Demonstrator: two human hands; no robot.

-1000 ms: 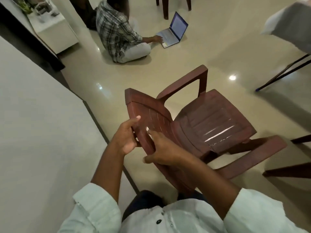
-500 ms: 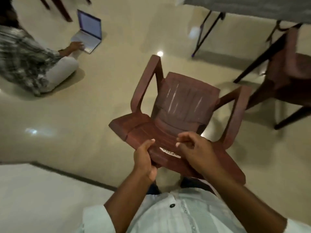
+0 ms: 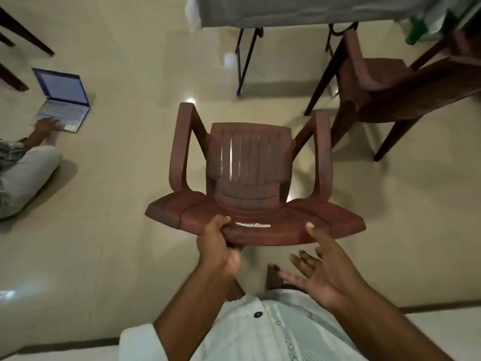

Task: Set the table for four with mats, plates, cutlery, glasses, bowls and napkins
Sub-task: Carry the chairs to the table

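Head view: glossy cream floor [image 3: 125, 230], cloth-covered table [image 3: 299, 9] beyond.

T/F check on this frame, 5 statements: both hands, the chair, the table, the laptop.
1. The left hand grips the top edge of the brown plastic chair backrest. True.
2. The right hand grips the chair as well. False: its fingers are spread and it holds nothing; only the thumb lies against the backrest edge.
3. The laptop is closed. False: it stands open on the floor, screen lit, with another person's hand on its keyboard.
4. The table ahead is covered with a grey cloth. True.
5. No other chair is in view. False: a second brown chair stands at the right, beside the table.
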